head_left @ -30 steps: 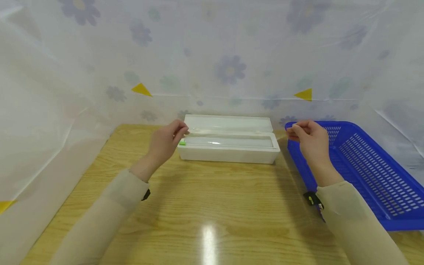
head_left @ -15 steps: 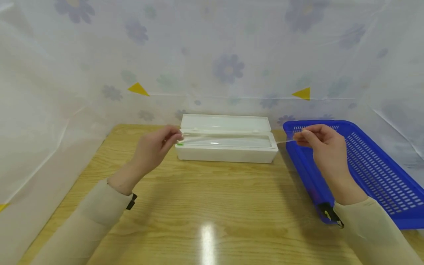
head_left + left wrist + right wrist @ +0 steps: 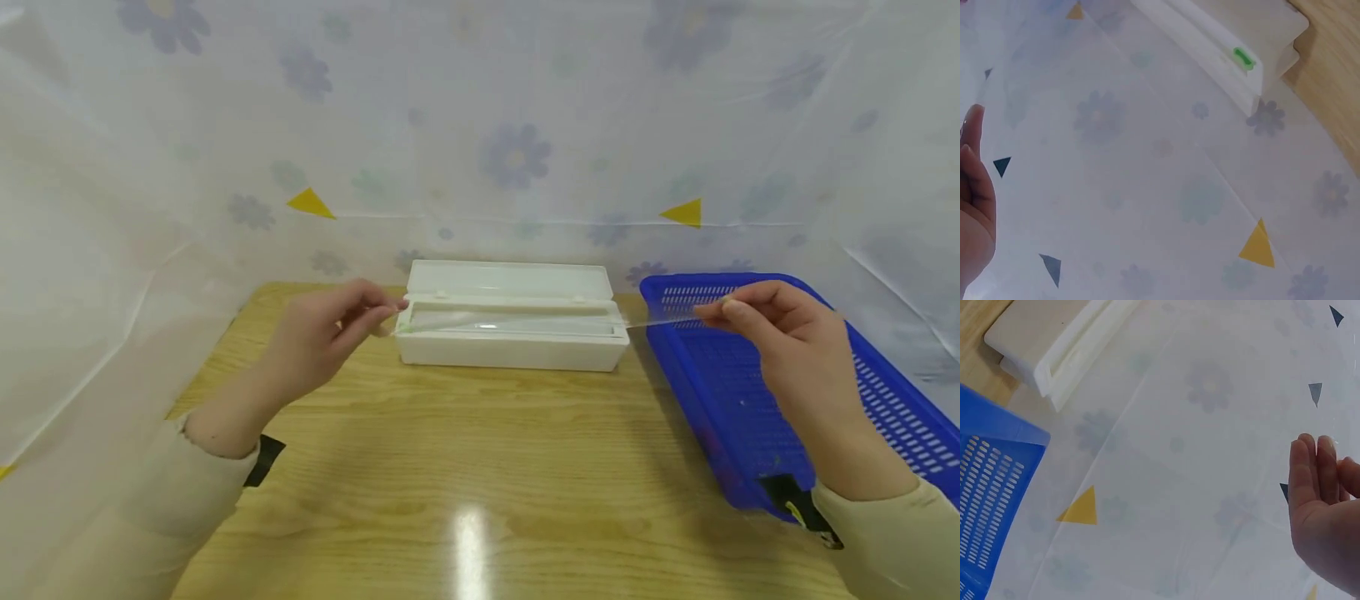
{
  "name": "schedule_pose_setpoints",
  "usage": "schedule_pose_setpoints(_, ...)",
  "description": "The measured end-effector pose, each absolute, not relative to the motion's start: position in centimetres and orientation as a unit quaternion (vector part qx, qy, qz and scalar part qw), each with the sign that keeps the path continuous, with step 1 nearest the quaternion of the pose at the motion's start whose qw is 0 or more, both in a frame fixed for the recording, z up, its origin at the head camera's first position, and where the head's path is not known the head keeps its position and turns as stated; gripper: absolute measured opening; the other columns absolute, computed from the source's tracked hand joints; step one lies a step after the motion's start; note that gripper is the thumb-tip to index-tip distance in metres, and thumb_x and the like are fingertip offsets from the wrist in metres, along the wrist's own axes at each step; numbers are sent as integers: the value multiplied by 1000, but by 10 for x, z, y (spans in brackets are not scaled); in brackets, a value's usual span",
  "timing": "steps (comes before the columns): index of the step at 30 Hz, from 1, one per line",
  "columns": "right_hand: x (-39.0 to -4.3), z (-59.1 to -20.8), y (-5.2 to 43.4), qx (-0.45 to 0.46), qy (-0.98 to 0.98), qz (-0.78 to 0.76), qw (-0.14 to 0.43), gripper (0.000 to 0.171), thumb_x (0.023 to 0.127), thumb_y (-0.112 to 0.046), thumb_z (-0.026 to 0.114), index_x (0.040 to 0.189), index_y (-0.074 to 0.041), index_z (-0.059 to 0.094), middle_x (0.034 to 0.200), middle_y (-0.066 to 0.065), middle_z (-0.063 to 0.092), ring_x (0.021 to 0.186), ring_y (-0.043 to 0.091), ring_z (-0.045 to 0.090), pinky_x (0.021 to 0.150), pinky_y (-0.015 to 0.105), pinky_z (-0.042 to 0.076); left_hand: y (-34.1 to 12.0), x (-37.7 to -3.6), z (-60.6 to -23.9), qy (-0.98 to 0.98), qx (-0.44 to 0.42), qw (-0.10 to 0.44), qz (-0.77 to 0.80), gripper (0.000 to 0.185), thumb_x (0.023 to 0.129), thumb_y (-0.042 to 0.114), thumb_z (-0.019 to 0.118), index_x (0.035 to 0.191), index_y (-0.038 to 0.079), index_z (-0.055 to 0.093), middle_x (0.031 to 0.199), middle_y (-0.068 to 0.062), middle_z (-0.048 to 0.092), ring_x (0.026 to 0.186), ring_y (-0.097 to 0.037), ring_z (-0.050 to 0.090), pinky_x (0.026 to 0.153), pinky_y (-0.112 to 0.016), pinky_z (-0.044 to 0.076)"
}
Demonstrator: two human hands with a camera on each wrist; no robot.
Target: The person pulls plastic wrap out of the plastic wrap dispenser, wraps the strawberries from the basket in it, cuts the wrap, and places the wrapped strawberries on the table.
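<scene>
A white cling-film dispenser box [image 3: 510,350] stands at the back of the wooden table [image 3: 480,458] with its lid [image 3: 510,279] flipped open. A clear strip of film [image 3: 525,320] stretches out of it between both hands. My left hand [image 3: 392,313] pinches the film's left end just left of the box. My right hand [image 3: 711,309] pinches the right end above the blue basket [image 3: 892,408]. The left wrist view shows the box [image 3: 1241,31] with a green tab [image 3: 1243,58]; in the right wrist view the box end [image 3: 1047,337] sits by the basket corner [image 3: 991,481].
The blue slotted basket lies at the table's right side, next to the box. Flower-printed plastic sheeting [image 3: 517,158] with yellow triangles walls the table at the back and on both sides. Bare wood lies between me and the box.
Both hands have drawn apart and toward me, the left going left and the right going right over the basket. The film now stretches further out of the box.
</scene>
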State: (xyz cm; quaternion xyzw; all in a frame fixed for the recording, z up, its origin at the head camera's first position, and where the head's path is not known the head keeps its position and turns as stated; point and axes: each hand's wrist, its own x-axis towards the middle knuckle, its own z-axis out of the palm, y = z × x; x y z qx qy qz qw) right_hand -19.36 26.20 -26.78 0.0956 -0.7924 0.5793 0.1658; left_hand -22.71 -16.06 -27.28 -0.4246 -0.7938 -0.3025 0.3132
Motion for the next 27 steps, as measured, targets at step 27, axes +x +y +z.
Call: schedule_pose_setpoints(27, -155, -346, 293, 425, -816, 362, -150, 24, 93, 6, 45, 91, -18, 49, 112, 2, 68, 110, 3, 59, 64, 17, 43, -171, -175, -310, -814, -472, -219, -258, 16, 96, 24, 53, 82, 20, 60, 86, 16, 64, 89, 5, 62, 78, -18, 51)
